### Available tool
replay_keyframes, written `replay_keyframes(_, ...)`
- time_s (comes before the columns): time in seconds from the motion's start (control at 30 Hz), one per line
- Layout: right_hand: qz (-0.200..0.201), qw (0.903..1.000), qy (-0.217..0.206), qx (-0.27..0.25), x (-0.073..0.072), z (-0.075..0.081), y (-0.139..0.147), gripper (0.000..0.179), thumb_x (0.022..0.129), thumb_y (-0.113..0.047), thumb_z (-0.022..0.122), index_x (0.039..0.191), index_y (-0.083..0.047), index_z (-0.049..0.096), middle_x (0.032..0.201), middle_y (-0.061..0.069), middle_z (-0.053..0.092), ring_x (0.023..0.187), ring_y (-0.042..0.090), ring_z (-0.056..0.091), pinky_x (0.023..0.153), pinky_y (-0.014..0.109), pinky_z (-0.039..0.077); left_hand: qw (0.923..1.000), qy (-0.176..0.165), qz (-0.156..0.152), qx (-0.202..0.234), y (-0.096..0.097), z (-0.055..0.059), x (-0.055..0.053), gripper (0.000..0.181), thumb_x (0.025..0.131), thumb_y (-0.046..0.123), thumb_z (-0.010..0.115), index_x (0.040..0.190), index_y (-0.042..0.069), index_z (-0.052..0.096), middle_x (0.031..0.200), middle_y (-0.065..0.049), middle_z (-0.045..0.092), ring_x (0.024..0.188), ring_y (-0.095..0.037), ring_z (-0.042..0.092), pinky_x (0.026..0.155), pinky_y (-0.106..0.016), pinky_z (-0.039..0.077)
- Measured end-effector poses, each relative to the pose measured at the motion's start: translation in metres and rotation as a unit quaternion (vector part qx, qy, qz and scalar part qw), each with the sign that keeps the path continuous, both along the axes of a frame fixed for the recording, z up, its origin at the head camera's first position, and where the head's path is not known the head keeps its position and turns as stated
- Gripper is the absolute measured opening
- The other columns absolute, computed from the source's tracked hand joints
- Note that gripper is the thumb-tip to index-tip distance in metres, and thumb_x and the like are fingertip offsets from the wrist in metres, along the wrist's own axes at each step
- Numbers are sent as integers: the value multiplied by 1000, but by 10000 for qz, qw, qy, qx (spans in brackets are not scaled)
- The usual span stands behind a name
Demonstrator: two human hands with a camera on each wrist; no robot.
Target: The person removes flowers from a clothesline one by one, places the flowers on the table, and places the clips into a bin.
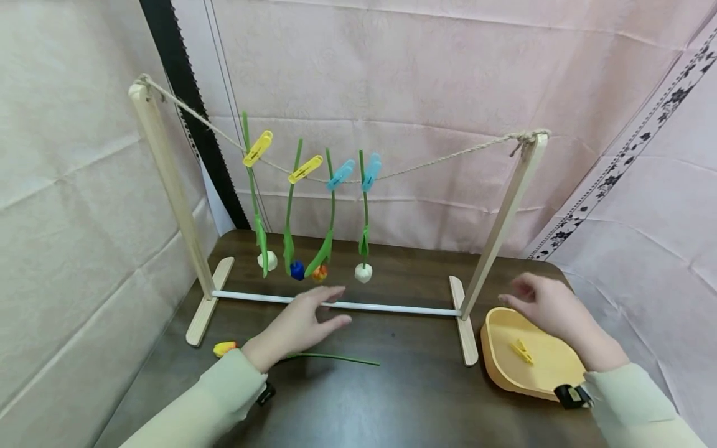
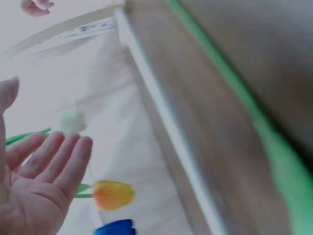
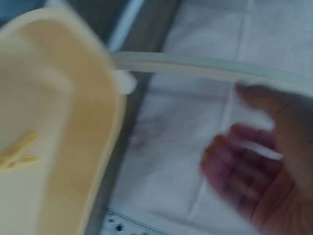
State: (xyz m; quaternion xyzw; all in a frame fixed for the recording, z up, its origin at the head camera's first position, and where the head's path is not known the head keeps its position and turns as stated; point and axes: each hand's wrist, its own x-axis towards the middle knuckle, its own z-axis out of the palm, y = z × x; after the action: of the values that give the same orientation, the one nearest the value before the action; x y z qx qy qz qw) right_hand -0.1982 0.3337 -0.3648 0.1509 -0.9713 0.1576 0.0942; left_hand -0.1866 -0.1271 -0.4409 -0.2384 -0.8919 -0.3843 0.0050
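My left hand point(image 1: 299, 322) hovers over the front of the table, fingers extended and holding nothing. Beneath that forearm lies a yellow-orange artificial tulip point(image 1: 225, 348), its green stem point(image 1: 336, 357) reaching right. Above the yellow tray point(image 1: 493, 367) is my right hand point(image 1: 551, 309), fingers loosely bent around nothing. One yellow clothespin point(image 1: 521, 351) lies in the tray. Several tulips hang upside down from a rope point(image 1: 431, 165): a white one point(image 1: 267, 260), a blue one point(image 1: 297, 270), an orange one point(image 1: 320, 273) and another white one point(image 1: 363, 272). Yellow clothespins point(image 1: 305, 169) and blue clothespins point(image 1: 371, 172) clip their stems.
A wooden left post point(image 1: 173, 186) and right post point(image 1: 504, 224) carry the rope, standing on flat wooden feet point(image 1: 463, 323). Low between them runs a white rod point(image 1: 386, 307). Pale cloth point(image 1: 448, 74) hangs behind and beside the dark table point(image 1: 392, 398).
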Motion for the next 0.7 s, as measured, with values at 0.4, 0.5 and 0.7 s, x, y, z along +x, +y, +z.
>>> replay_keyframes(0.4, 2019, 9426, 1917, -1845, -18, 81, -106, 36, 70, -3, 86, 102, -6, 69, 93, -1, 69, 77, 13, 67, 70, 17, 52, 9744, 215, 314, 2216, 34, 55, -24, 70, 89, 46, 67, 148, 22, 37, 143, 4, 44, 113, -15, 58, 85, -36, 53)
replay_keyframes(0.5, 2323, 9287, 2006, -2080, -21, 104, -135, 47, 70, 0, 85, 112, -2, 66, 104, 5, 67, 81, 18, 67, 74, 23, 53, 9707, 446, 326, 2338, 41, 63, -31, 70, 91, 43, 66, 149, 19, 36, 142, 1, 44, 112, -16, 58, 82, -33, 54)
replay_keyframes(0.7, 2340, 9348, 1826, -1950, -28, 137, -176, 52, 79, -13, 81, 126, -6, 59, 115, 3, 63, 86, 13, 65, 74, 27, 55, 9605, 743, 503, 2633, 53, 74, -40, 66, 91, 42, 66, 146, 16, 40, 139, 1, 47, 107, -17, 60, 78, -30, 55)
